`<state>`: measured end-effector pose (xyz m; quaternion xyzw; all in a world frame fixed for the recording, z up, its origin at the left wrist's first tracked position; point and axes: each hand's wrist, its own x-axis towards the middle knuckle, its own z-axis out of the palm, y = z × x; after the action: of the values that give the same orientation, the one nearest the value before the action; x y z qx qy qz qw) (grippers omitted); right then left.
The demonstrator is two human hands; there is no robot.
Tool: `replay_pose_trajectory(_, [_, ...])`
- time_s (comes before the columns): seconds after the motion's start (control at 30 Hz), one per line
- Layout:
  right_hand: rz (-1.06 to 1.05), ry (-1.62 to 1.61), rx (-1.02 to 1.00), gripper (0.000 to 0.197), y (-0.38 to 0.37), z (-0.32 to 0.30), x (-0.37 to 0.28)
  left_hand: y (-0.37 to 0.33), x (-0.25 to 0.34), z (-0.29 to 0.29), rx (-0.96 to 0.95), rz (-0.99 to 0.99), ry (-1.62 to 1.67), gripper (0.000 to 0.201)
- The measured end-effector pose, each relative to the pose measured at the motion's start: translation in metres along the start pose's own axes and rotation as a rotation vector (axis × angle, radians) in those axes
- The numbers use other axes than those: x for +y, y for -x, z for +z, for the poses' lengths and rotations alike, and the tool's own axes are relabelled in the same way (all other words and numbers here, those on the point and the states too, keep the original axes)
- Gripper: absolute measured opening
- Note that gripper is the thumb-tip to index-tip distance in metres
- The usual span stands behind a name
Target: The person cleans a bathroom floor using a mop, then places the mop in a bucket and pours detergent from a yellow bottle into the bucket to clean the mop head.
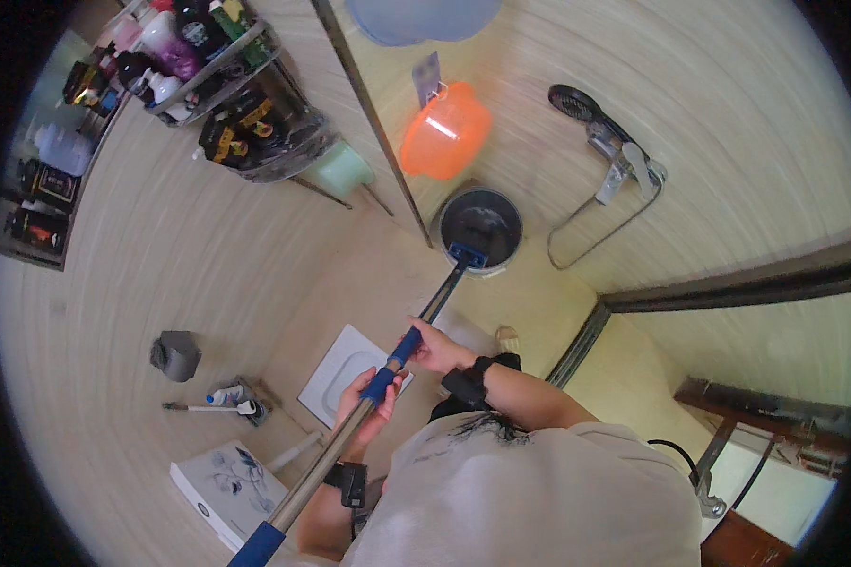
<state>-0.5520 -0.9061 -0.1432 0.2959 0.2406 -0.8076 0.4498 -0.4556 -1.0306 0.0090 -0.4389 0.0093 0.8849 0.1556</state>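
Observation:
A mop with a metal pole and blue sleeves runs from the lower left up to a bucket. Its blue joint sits at the bucket's near rim; the mop's lower end is inside, against the dark interior, and I cannot make out its shape. My left hand is wrapped around the blue sleeve at mid-pole. Farther up the pole, my right hand closes around another blue section. Both wrists carry black straps with small devices.
Left of the bucket, a squat toilet lies in the floor. An orange basin and a shower head hang on the far wall. A corner rack with bottles stands upper left; a white box sits lower left.

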Motion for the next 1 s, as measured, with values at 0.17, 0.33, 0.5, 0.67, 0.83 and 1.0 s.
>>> replay_pose_trajectory(0.17, [0.219, 0.062, -0.149, 0.046, 0.029, -0.004, -0.026, -0.003, 0.001, -0.003, -0.155, 0.061, -0.199, 0.032])
replay_pose_trajectory(0.33, [0.285, 0.113, -0.033, 0.046, 0.046, -0.014, -0.045, -0.014, 0.007, -0.014, -0.179, -0.015, -0.121, 0.028])
replay_pose_trajectory(0.5, [0.210, 0.180, -0.014, 0.027, 0.067, -0.049, -0.077, -0.019, 0.001, -0.027, -0.163, 0.000, -0.087, 0.030])
replay_pose_trajectory(0.67, [0.147, 0.394, 0.083, 0.026, 0.095, -0.099, -0.111, -0.039, -0.020, -0.054, -0.187, 0.084, -0.051, 0.035])
replay_pose_trajectory(0.83, [0.034, 0.893, 0.293, 0.021, 0.127, -0.169, -0.134, -0.044, -0.050, -0.058, -0.149, 0.122, -0.070, 0.031])
replay_pose_trajectory(1.0, [-0.164, 1.815, -0.248, 0.021, 0.130, -0.456, -0.194, -0.060, -0.061, -0.048, -0.082, 0.058, 0.078, 0.021])
